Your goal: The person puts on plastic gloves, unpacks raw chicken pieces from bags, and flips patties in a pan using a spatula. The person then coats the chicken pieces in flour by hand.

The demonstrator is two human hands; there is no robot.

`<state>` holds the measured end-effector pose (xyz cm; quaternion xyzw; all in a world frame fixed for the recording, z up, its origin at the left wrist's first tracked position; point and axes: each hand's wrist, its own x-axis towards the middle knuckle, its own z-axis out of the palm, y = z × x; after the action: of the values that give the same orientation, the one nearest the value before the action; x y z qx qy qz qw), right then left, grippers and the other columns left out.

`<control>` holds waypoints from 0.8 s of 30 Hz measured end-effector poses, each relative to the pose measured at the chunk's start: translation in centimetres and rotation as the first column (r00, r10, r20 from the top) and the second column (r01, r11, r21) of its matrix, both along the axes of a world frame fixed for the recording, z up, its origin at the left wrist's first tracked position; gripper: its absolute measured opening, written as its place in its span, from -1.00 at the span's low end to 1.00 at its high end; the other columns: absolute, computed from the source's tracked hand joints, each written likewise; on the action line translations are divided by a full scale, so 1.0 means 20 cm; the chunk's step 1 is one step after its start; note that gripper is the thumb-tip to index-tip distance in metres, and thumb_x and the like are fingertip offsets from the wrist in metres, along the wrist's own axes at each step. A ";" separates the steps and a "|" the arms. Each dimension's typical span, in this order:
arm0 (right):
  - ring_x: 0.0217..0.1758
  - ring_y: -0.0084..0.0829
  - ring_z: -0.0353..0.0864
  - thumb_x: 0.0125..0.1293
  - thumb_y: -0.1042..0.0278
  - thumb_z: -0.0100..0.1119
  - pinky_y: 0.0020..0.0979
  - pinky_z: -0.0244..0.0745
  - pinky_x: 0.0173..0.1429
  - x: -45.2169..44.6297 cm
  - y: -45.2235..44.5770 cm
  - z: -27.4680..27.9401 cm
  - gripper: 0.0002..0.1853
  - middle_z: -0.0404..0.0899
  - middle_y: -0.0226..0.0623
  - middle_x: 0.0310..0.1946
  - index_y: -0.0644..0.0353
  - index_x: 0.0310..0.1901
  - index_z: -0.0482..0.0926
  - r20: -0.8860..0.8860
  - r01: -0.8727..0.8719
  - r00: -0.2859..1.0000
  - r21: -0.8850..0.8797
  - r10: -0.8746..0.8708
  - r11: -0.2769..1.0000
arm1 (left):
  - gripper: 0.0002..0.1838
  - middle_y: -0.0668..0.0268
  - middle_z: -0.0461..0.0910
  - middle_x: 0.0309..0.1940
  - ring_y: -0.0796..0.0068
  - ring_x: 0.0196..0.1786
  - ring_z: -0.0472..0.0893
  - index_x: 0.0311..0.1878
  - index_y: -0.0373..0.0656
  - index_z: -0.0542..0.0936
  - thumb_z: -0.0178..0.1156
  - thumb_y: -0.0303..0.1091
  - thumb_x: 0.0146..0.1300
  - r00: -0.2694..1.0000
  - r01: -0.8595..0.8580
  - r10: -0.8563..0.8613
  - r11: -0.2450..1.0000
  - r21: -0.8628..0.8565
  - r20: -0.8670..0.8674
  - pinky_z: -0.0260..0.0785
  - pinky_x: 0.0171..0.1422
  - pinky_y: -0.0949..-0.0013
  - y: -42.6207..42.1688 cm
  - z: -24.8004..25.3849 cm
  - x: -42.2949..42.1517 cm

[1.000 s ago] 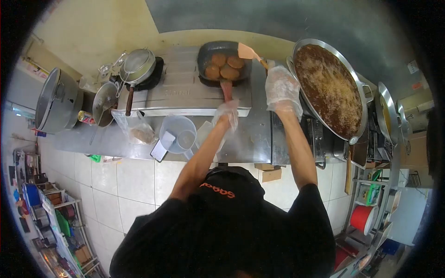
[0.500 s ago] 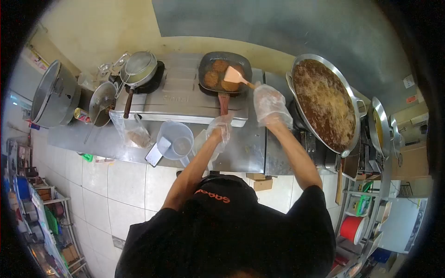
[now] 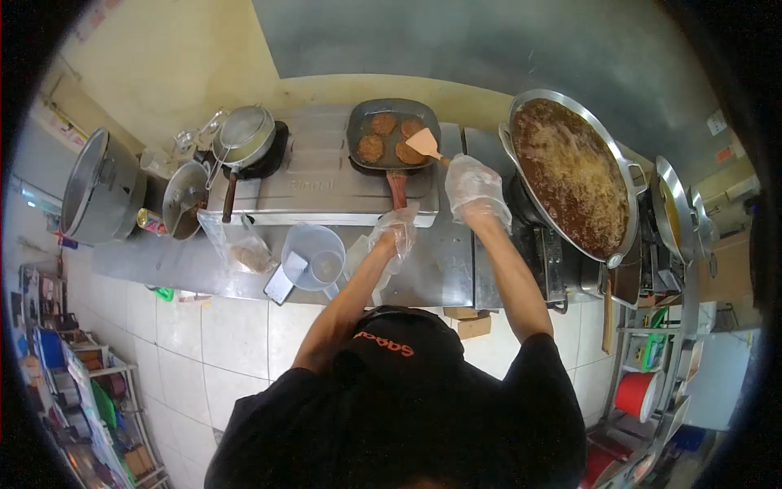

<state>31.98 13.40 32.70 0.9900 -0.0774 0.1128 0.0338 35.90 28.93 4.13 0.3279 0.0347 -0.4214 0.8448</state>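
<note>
A square dark frying pan [image 3: 354, 151] sits on the steel gas stove, holding several round brown patties [image 3: 371, 148]. My left hand [image 3: 395, 230], in a clear plastic glove, is closed round the end of the pan's reddish-brown handle [image 3: 397, 189]. In my gloved right hand [image 3: 476, 191] is a spatula [image 3: 423, 143] with a peach-coloured flat head and a wooden handle. Its head hovers over or touches the pan's right side, beside the patties; I cannot tell which. The glove covers most of the spatula's handle.
On the right stands a large wok [image 3: 515, 145] of bubbling brown liquid. A small pot with a strainer [image 3: 246, 126] sits on the left burner. In front are a clear plastic jug [image 3: 314, 236], a phone [image 3: 278, 285] and a plastic bag [image 3: 251, 254]. A tall pot [image 3: 106, 196] stands far left.
The spatula has drawn back from the patties toward the pan's right edge, uncovering them. My left hand stays on the pan handle. The camera view has shifted slightly.
</note>
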 end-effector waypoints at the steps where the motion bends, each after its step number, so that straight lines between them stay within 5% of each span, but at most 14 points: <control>1: -0.23 -0.10 0.71 0.27 0.32 0.06 -0.20 0.60 -0.18 0.00 0.02 0.07 -0.78 0.68 -0.07 -0.34 0.23 -0.27 0.68 -0.033 0.073 0.997 0.084 -0.071 0.994 | -0.77 0.40 0.56 -0.36 0.50 -0.44 0.56 0.05 0.00 0.49 0.09 -0.19 0.40 0.996 0.022 -0.025 0.999 0.034 0.091 0.46 -0.44 0.35 0.01 -0.03 0.01; 3: -0.18 -0.03 0.67 0.28 0.34 0.01 -0.15 0.56 -0.12 -0.01 -0.02 0.14 -0.77 0.65 0.00 -0.29 0.24 -0.25 0.65 -0.059 0.125 0.992 0.204 -0.116 0.971 | -0.76 0.38 0.57 -0.36 0.46 -0.43 0.56 0.05 -0.02 0.48 0.09 -0.18 0.40 0.983 0.036 -0.047 0.997 0.061 0.180 0.47 -0.44 0.33 0.02 -0.05 0.03; 6: -0.23 -0.06 0.59 0.31 0.29 -0.05 -0.15 0.48 -0.14 0.02 -0.07 -0.02 -0.73 0.60 -0.03 -0.32 0.24 -0.21 0.63 -0.094 0.152 0.988 0.513 -0.120 0.845 | -0.73 0.32 0.59 -0.32 0.38 -0.39 0.59 0.08 -0.02 0.45 0.08 -0.16 0.40 0.978 0.186 -0.137 0.913 -0.364 0.156 0.49 -0.41 0.26 0.05 0.04 0.01; 7: -0.33 -0.15 0.55 0.33 0.21 -0.06 -0.21 0.42 -0.22 0.04 -0.08 -0.13 -0.69 0.57 -0.12 -0.40 0.22 -0.20 0.63 -0.082 0.127 0.992 0.689 -0.097 0.714 | -0.68 0.27 0.60 -0.30 0.33 -0.39 0.59 0.08 -0.07 0.45 0.08 -0.11 0.39 0.960 0.060 -0.092 0.990 0.128 0.266 0.50 -0.38 0.23 0.04 0.26 -0.05; 8: -0.22 -0.13 0.57 0.35 0.11 -0.09 -0.21 0.40 -0.10 0.05 -0.05 -0.15 -0.62 0.59 -0.05 -0.34 0.20 -0.18 0.65 -0.209 0.250 0.968 0.801 -0.138 0.544 | -0.63 0.23 0.60 -0.28 0.27 -0.39 0.59 0.08 -0.12 0.44 0.09 -0.07 0.38 0.918 -0.139 -0.109 0.812 0.566 0.382 0.50 -0.34 0.20 0.06 0.51 -0.10; 10: -0.20 -0.13 0.56 0.42 -0.09 -0.22 -0.22 0.36 -0.05 0.07 0.03 -0.31 -0.46 0.60 -0.02 -0.32 0.20 -0.15 0.66 -0.325 0.364 0.927 0.899 -0.186 0.244 | -0.58 0.18 0.60 -0.22 0.24 -0.32 0.60 0.07 -0.18 0.45 0.12 -0.03 0.35 0.842 -0.230 -0.292 0.566 0.792 0.453 0.50 -0.25 0.20 0.15 1.06 -0.19; 11: -0.12 -0.06 0.59 0.43 -0.13 -0.28 -0.18 0.38 0.01 0.11 0.03 -0.44 -0.41 0.62 0.04 -0.27 0.20 -0.16 0.66 -0.301 0.344 0.937 0.882 -0.177 0.320 | -0.52 0.14 0.60 -0.17 0.22 -0.26 0.60 0.05 -0.23 0.45 0.15 0.00 0.32 0.756 -0.360 -0.480 0.263 0.895 0.445 0.49 -0.17 0.21 0.19 1.19 -0.21; 12: -0.12 -0.06 0.59 0.43 -0.13 -0.28 -0.18 0.38 0.01 0.13 0.06 -0.51 -0.41 0.62 0.04 -0.27 0.20 -0.16 0.66 -0.307 0.352 0.933 0.885 -0.188 0.305 | -0.52 0.14 0.60 -0.17 0.22 -0.26 0.60 0.05 -0.23 0.45 0.15 0.00 0.32 0.750 -0.353 -0.496 0.258 0.899 0.437 0.49 -0.17 0.21 0.25 1.14 -0.22; 13: -0.06 -0.03 0.59 0.43 -0.13 -0.28 -0.15 0.38 0.05 0.14 0.11 -0.55 -0.41 0.63 0.08 -0.25 0.21 -0.15 0.66 -0.331 0.419 0.897 0.847 -0.293 0.328 | -0.43 0.14 0.59 -0.08 0.22 -0.16 0.62 0.17 -0.22 0.39 0.25 -0.05 0.24 0.478 -0.577 -0.623 0.310 0.756 0.620 0.50 -0.07 0.22 0.34 1.09 -0.24; 15: 0.07 0.05 0.56 0.42 -0.09 -0.22 -0.09 0.40 0.12 0.13 0.21 -0.52 -0.46 0.62 0.13 -0.17 0.21 -0.13 0.63 -0.323 0.448 0.873 0.826 -0.365 0.341 | -0.29 0.13 0.57 0.01 0.22 -0.06 0.64 0.32 -0.21 0.32 0.37 -0.19 0.15 0.387 -0.633 -0.414 0.530 0.564 0.824 0.53 0.02 0.27 0.50 1.06 -0.29; 18: -0.06 0.06 0.61 0.40 -0.02 -0.13 -0.06 0.48 0.01 0.19 0.30 -0.73 -0.54 0.64 0.08 -0.26 0.21 -0.21 0.64 0.015 0.277 0.905 0.738 -0.425 0.616 | -0.31 0.16 0.54 0.02 0.26 0.07 0.56 0.31 -0.20 0.34 0.39 -0.41 0.11 0.735 -0.498 0.044 0.712 0.495 0.677 0.50 0.17 0.30 0.81 1.18 -0.33; 19: -0.19 0.05 0.63 0.36 0.07 -0.06 -0.03 0.52 -0.10 0.09 0.40 -0.53 -0.60 0.63 0.02 -0.36 0.22 -0.35 0.64 0.082 0.135 0.982 0.318 -0.169 0.939 | -0.33 0.17 0.53 0.03 0.28 0.13 0.52 0.30 -0.20 0.35 0.38 -0.47 0.10 0.752 -0.504 0.076 0.706 0.497 0.655 0.47 0.24 0.29 0.91 1.23 -0.35; 22: -0.21 0.05 0.63 0.32 0.02 -0.02 -0.02 0.50 -0.08 0.03 0.57 -0.48 -0.56 0.61 0.12 -0.36 0.27 -0.37 0.64 0.032 0.352 0.901 0.530 -0.433 0.771 | -0.41 0.19 0.44 0.16 0.37 0.25 0.39 0.30 -0.20 0.35 0.28 -0.55 0.18 0.748 -0.568 0.460 0.816 0.102 0.479 0.34 0.33 0.30 1.25 1.11 -0.35; 24: -0.24 0.04 0.63 0.32 0.05 -0.01 -0.01 0.51 -0.10 0.01 0.63 -0.48 -0.59 0.61 0.07 -0.38 0.26 -0.39 0.64 0.041 0.364 0.900 0.481 -0.435 0.798 | -0.37 0.32 0.40 0.11 0.40 0.07 0.50 0.30 -0.07 0.38 0.23 -0.69 0.14 0.664 -0.647 0.398 0.730 0.220 0.633 0.45 0.11 0.45 1.47 1.12 -0.33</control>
<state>32.20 26.07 23.17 0.9190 -0.3116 0.1551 -0.1852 29.31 58.33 26.46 0.5851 -0.0205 -0.0228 0.8104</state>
